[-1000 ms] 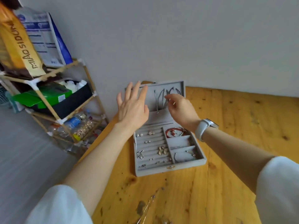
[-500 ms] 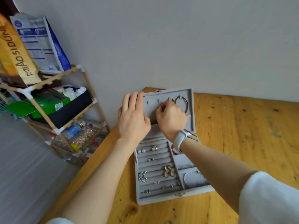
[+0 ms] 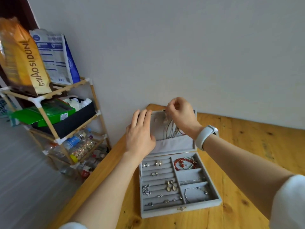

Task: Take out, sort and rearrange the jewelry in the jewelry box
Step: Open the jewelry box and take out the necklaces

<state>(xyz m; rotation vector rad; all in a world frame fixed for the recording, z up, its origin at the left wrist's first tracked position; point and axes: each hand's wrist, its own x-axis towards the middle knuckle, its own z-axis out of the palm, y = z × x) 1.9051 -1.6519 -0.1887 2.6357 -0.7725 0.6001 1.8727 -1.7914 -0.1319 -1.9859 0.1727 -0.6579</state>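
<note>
Jewelry box (image 3: 179, 210) | left hand (image 3: 140, 134) flat on lid | right hand (image 3: 181, 113) pinching necklaces (image 3: 170, 128)

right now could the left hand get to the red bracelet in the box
Probably yes. The left hand rests open against the lid, holding nothing, and the red bracelet lies uncovered in the top right compartment just below. The right hand is up at the necklaces, out of that path.
</note>
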